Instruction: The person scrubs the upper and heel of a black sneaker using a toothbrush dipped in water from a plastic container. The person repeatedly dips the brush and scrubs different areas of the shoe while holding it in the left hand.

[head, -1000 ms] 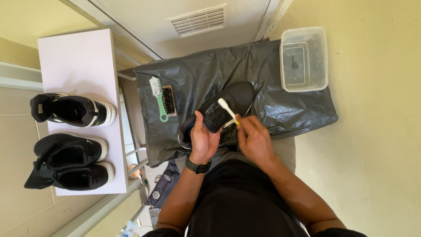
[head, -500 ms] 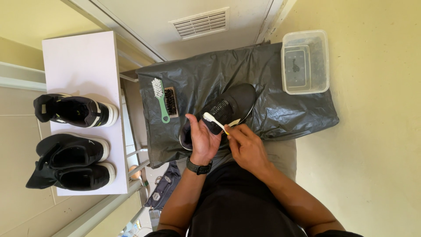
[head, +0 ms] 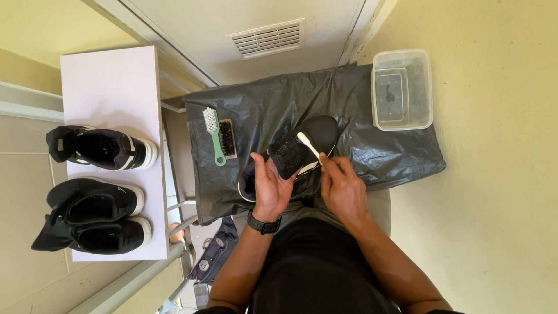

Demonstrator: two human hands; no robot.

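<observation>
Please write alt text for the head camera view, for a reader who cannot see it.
Seen from above, a person's left hand holds a black shoe on a black plastic sheet while the right hand scrubs it with a white toothbrush. A green brush and three more shoes lie left.

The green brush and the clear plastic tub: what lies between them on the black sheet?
In the head view, between the green brush and the clear plastic tub lies the black shoe, held by the left hand, with a white toothbrush on it.
</observation>
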